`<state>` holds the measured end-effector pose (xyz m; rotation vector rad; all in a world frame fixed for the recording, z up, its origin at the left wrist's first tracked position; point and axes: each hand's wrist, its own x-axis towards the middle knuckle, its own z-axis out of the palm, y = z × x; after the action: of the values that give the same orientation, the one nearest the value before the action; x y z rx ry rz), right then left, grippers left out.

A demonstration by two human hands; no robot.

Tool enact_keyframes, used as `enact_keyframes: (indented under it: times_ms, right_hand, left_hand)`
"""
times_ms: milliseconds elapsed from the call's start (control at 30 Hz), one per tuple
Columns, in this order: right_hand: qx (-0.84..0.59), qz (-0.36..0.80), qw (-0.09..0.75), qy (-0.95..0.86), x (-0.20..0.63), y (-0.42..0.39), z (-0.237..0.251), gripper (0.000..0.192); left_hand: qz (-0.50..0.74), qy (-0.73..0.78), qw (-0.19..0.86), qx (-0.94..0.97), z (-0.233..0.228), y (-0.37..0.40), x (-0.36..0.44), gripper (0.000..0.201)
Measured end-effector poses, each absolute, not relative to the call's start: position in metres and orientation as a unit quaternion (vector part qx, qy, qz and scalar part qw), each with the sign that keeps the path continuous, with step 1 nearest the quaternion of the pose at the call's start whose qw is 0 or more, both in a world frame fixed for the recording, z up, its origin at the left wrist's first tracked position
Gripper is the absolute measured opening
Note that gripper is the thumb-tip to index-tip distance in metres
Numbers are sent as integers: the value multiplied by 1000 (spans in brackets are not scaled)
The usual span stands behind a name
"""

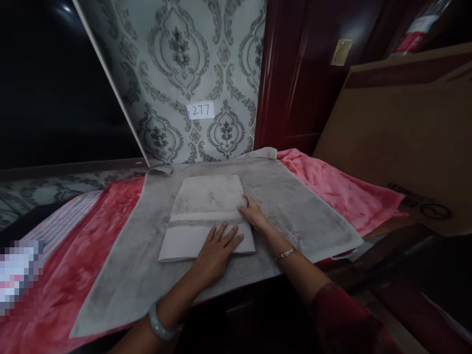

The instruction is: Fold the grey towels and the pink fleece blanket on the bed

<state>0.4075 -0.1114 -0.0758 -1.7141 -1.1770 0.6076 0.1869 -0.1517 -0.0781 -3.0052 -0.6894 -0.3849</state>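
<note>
A pale folded towel with a grey band across it lies flat on a larger grey cloth. My left hand rests on the towel's near part, palm down with the fingers spread. At the towel's right edge is my right hand, its thumb over the border and its other fingers curled close beside it; the edge appears pinched there. What lies under my right fingers is partly hidden.
Pink blankets stick out on both sides beneath the grey cloth. A large cardboard box leans at the right, with a bottle above it. A dark screen stands at the left, and a patterned wall rises behind.
</note>
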Motion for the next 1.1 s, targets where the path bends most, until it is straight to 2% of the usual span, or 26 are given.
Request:
enact_keyframes:
  times_ms: [300, 467, 600, 700, 800, 933, 1100]
  right_hand:
    - [-743, 183, 431, -478, 400, -97, -66, 74]
    - [-772, 121, 373, -500, 391, -105, -56, 69]
    - [-759, -1, 276, -589, 369, -104, -38, 66]
    - [-727, 1, 226, -648, 352, -101, -37, 67]
    - [-712, 27, 178, -678, 344, -101, -49, 67]
    - [-715, 36, 166, -678, 345, -102, -58, 68]
    - [-715, 43, 154, -681, 348, -103, -55, 68]
  left_hand:
    - [-153, -185, -66, -969, -66, -162, 176, 62]
    - [-178, -213, -165, -947, -45, -131, 166, 40]
    - [-160, -338, -97, -922, -22, -77, 160, 51]
    - [-104, -418, -19, -902, -21, -48, 157, 61]
    - [-83, -438, 32, -895, -36, -39, 153, 59]
    - [-96, -435, 40, -894, -51, -39, 150, 58]
    - [-80, -443, 27, -892, -47, -39, 153, 61]
